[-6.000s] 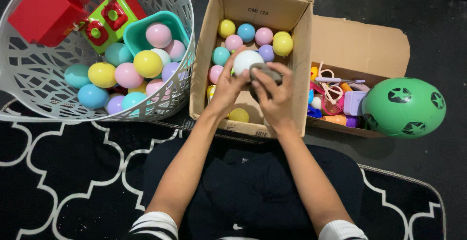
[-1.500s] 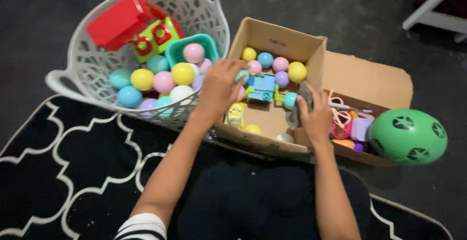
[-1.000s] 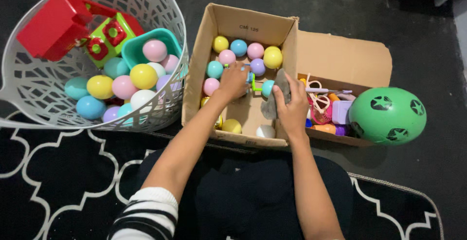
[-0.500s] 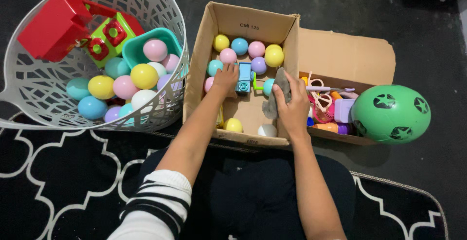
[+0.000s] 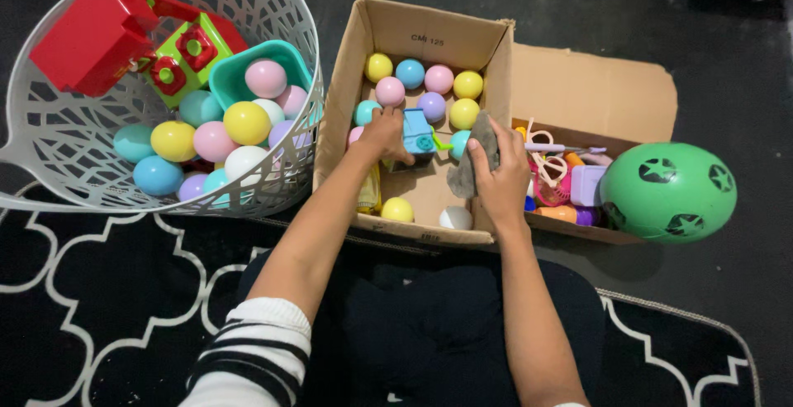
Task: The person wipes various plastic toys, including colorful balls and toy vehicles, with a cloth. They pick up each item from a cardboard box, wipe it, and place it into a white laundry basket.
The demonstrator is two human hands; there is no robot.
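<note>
My left hand (image 5: 382, 133) reaches into an open cardboard box (image 5: 343, 118) and grips a blue toy (image 5: 418, 133) near the box's middle. My right hand (image 5: 499, 174) holds a grey cloth (image 5: 472, 166) at the box's right wall. Inside the box lie several pastel plastic balls (image 5: 425, 77) at the far end, plus a yellow ball (image 5: 397, 209) and a white ball (image 5: 455, 218) at the near end.
A white lattice basket (image 5: 49, 151) at left holds several coloured balls, a teal bowl (image 5: 248, 56), and red and green toy blocks (image 5: 107, 31). A second box (image 5: 578, 101) of small toys sits at right, with a green ball (image 5: 667, 192) beside it. A patterned black rug lies below.
Earlier both hands held a white ball and the cloth over the box. The white ball now lies in the box, and my left hand has taken hold of the blue toy.
</note>
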